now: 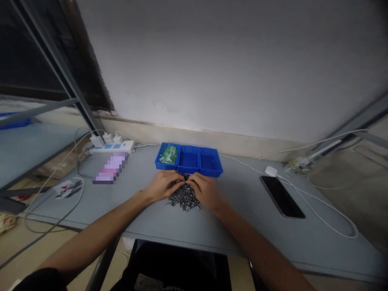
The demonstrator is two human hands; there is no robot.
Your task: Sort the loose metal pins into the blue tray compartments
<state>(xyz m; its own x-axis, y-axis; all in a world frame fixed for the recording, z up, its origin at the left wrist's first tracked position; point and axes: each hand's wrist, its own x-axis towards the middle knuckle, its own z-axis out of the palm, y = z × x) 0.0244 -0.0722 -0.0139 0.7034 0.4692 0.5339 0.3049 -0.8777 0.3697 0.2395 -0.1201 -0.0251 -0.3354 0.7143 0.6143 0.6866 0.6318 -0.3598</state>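
A pile of small dark metal pieces, like screws or pins [185, 199], lies on the grey table in front of me. My left hand [165, 185] reaches over the pile's left edge, thumb and fingers pinched together. From the other side my right hand [206, 190] meets it, its fingers also closed in a pinch. The fingertips nearly touch above the pile; whatever they hold is too small to make out. Just behind the hands stand three joined blue bins. The left bin [157, 165] holds a green and clear bag of parts [169, 154]; the middle bin [189, 165] and right bin [212, 171] adjoin it.
A black phone [282, 197] and a white charger case [270, 171] lie at the right with a white cable [327, 218]. On the left are a power strip [129, 146], a blurred-out screen [111, 167] and a crumpled wrapper [65, 189]. The wall [230, 81] bounds the table's back.
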